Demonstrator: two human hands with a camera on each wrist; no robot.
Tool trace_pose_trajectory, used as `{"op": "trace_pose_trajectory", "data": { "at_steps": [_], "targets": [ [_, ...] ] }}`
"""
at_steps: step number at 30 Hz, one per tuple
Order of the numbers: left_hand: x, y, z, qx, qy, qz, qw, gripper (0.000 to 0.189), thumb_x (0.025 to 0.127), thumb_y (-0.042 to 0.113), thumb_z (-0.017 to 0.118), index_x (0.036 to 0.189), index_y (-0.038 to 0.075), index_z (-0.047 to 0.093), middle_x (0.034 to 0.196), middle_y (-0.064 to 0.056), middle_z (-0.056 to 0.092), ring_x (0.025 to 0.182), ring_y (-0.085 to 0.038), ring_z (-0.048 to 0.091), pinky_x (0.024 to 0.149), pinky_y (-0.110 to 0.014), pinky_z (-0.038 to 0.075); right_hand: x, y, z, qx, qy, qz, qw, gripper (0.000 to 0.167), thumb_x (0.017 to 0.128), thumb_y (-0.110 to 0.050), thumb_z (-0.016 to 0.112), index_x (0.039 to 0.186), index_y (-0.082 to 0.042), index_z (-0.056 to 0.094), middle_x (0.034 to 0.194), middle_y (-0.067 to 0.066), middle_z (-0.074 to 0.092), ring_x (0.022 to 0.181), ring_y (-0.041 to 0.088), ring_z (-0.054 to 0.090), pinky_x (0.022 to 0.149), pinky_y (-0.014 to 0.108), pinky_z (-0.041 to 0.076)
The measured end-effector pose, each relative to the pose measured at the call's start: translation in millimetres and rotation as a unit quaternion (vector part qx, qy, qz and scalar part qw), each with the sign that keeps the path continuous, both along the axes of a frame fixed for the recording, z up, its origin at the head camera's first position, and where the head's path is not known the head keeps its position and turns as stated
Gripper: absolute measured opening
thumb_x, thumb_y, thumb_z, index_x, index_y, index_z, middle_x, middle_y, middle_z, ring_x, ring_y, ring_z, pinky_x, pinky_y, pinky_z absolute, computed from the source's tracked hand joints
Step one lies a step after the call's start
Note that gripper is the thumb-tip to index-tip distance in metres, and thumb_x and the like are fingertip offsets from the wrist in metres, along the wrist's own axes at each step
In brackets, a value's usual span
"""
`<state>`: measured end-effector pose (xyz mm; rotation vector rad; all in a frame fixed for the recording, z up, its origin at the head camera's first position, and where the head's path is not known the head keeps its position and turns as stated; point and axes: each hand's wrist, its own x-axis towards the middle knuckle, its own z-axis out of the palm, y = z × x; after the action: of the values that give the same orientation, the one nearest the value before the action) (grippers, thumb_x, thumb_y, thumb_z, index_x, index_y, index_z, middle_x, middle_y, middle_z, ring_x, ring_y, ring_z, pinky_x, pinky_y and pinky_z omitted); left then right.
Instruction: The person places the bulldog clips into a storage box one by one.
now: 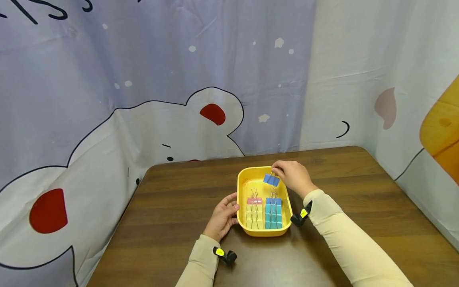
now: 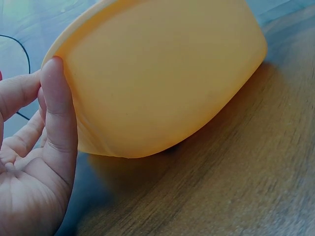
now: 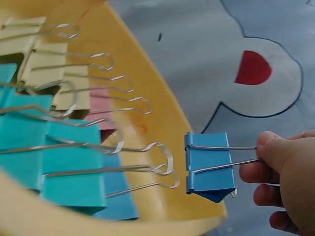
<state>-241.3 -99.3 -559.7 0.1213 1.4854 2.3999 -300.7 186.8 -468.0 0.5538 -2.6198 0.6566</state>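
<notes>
A blue binder clip (image 3: 209,162) hangs by its wire handles from my right hand (image 1: 295,175), pinched between thumb and fingers above the far right part of a yellow tray (image 1: 241,219). Inside the tray stand two rows of binder clips with their handles up. The left row has pale yellow clips (image 1: 252,217) and a pink clip (image 1: 255,201) at its far end. In the right row are teal clips (image 1: 273,219), with another blue clip (image 1: 269,201) farthest away. My left hand (image 1: 222,217) touches the tray's left side, fingertips (image 2: 54,73) against its rim.
The tray stands on a brown wooden table (image 1: 179,199). Behind the table hangs a printed curtain (image 1: 161,131) with cartoon animals. A small black wrist camera (image 1: 229,257) sits on the left sleeve, another black camera (image 1: 298,219) close to the tray's right wall.
</notes>
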Motion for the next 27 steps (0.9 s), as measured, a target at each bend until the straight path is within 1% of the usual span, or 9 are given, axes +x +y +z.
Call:
{"op": "trace_pose_trajectory", "data": {
  "at_steps": [4,8,11,15,19,23,25,27],
  "targets": [
    [0.3,0.5,2.2,0.002,-0.001,-0.002,1.0000,0.051,0.101,-0.002,0.054,0.150,0.002,0.039,0.114,-0.011,0.061,0.077,-0.015,0.066,0.054,-0.024,0.058,-2.0,-3,-5.7,0.028,0.003,-0.003,0.9996,0.013,0.097,-0.025,0.069,0.102,-0.015,0.075,0.085,-0.003,0.072,0.073,0.017,0.064,0.067,0.041,0.055],
    [0.3,0.3,3.9,0.006,-0.003,-0.002,1.0000,0.052,0.101,-0.003,0.053,0.151,0.001,0.038,0.113,-0.011,0.061,0.076,-0.014,0.066,0.054,-0.024,0.058,-3.3,-3,-8.6,0.042,-0.002,-0.002,0.9991,0.011,0.096,-0.024,0.071,0.100,-0.015,0.076,0.084,-0.003,0.071,0.074,0.019,0.062,0.069,0.041,0.055],
    [-0.1,-0.4,4.1,0.007,-0.003,-0.002,1.0000,0.053,0.101,-0.004,0.053,0.151,0.000,0.037,0.112,-0.010,0.061,0.076,-0.014,0.066,0.053,-0.023,0.058,-3.9,-3,-10.4,0.056,-0.007,0.010,0.9984,0.010,0.095,-0.022,0.072,0.098,-0.014,0.077,0.085,-0.003,0.072,0.076,0.020,0.060,0.075,0.043,0.054],
    [-0.2,-0.7,3.2,0.007,-0.001,-0.003,1.0000,0.053,0.101,-0.003,0.053,0.151,0.001,0.038,0.111,-0.010,0.062,0.076,-0.014,0.066,0.053,-0.024,0.058,-3.6,-1,-15.6,0.083,-0.002,0.040,0.9958,0.010,0.093,-0.020,0.074,0.099,-0.013,0.078,0.088,-0.003,0.073,0.080,0.023,0.059,0.084,0.048,0.050],
    [0.2,-0.8,2.3,0.004,0.002,-0.004,1.0000,0.052,0.101,-0.002,0.054,0.150,0.001,0.039,0.112,-0.010,0.061,0.077,-0.015,0.066,0.055,-0.024,0.058,-3.8,1,-20.9,0.101,0.002,0.056,0.9933,0.010,0.093,-0.020,0.074,0.100,-0.014,0.079,0.091,-0.003,0.074,0.092,0.027,0.061,0.096,0.053,0.046],
    [0.1,-0.7,1.3,0.003,0.004,-0.004,1.0000,0.052,0.101,-0.002,0.054,0.150,0.001,0.039,0.112,-0.010,0.061,0.077,-0.015,0.066,0.055,-0.024,0.058,-4.5,2,-24.2,0.106,-0.004,0.051,0.9931,0.011,0.094,-0.021,0.073,0.101,-0.015,0.079,0.097,-0.002,0.075,0.108,0.030,0.061,0.111,0.059,0.034],
    [0.1,-0.5,0.6,0.001,0.006,-0.003,1.0000,0.051,0.101,-0.002,0.054,0.150,0.001,0.040,0.112,-0.010,0.061,0.077,-0.015,0.066,0.055,-0.024,0.058,-4.8,2,-25.6,0.106,-0.009,0.043,0.9934,0.012,0.094,-0.022,0.073,0.101,-0.015,0.079,0.098,-0.001,0.075,0.111,0.031,0.060,0.114,0.061,0.029],
    [0.0,-0.3,0.2,-0.001,0.007,-0.003,1.0000,0.051,0.101,-0.002,0.054,0.150,0.001,0.040,0.112,-0.010,0.061,0.077,-0.014,0.066,0.055,-0.024,0.058,-5.0,2,-26.5,0.108,-0.015,0.036,0.9934,0.012,0.094,-0.022,0.072,0.101,-0.015,0.080,0.098,-0.001,0.076,0.111,0.032,0.060,0.115,0.062,0.027]
  ]
}}
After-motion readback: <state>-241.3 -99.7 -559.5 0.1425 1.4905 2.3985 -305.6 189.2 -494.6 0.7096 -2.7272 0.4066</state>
